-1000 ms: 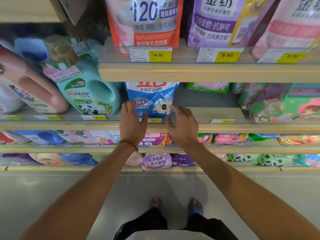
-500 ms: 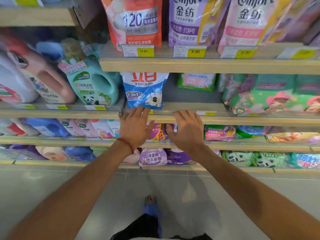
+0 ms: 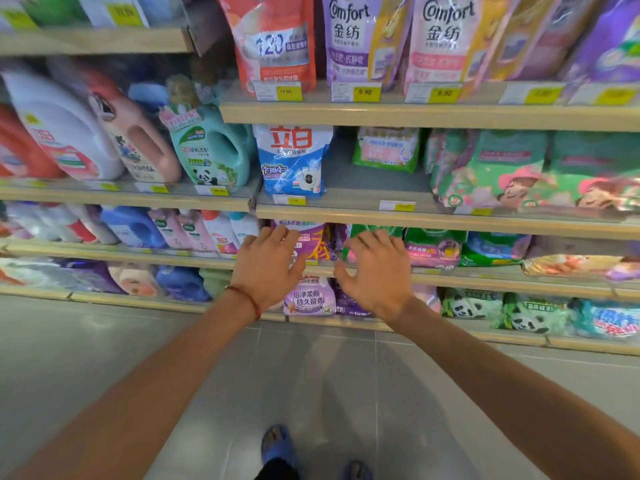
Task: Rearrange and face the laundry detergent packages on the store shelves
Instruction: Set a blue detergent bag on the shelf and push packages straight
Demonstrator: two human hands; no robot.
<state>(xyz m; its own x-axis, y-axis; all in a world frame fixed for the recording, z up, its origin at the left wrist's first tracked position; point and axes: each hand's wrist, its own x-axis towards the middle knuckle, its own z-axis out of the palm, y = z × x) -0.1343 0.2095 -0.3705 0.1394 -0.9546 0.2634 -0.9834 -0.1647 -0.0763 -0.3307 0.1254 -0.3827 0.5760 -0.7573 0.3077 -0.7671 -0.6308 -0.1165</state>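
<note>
Head view. Two hands are in frame, both with fingers spread and released, gripping nothing. The left hand [image 3: 268, 268], with one red cord at the wrist, is in front of a purple bag [image 3: 313, 242] on the shelf directly below the blue-and-white detergent bag [image 3: 294, 161]. The right hand [image 3: 375, 271] is in front of a green bag [image 3: 375, 232] just right of the purple one. Contact with either bag cannot be confirmed.

The blue-and-white detergent bag stands upright, face forward, at its shelf's front edge. One small green pack [image 3: 384, 150] sits further back to its right.

Left of it are three jugs: teal [image 3: 214, 154], pink [image 3: 138, 143] and white [image 3: 65, 133]. A fourth, red, is cut off by the frame edge.

Above it are one orange-red pouch [image 3: 277, 39] and two "Comfort" pouches [image 3: 349, 39] [image 3: 440, 39]. Pouches further right are blurred and cropped.

The far-right green packs are smeared, so their count is unclear. The hands hide the lower parts of the purple and green bags.
</note>
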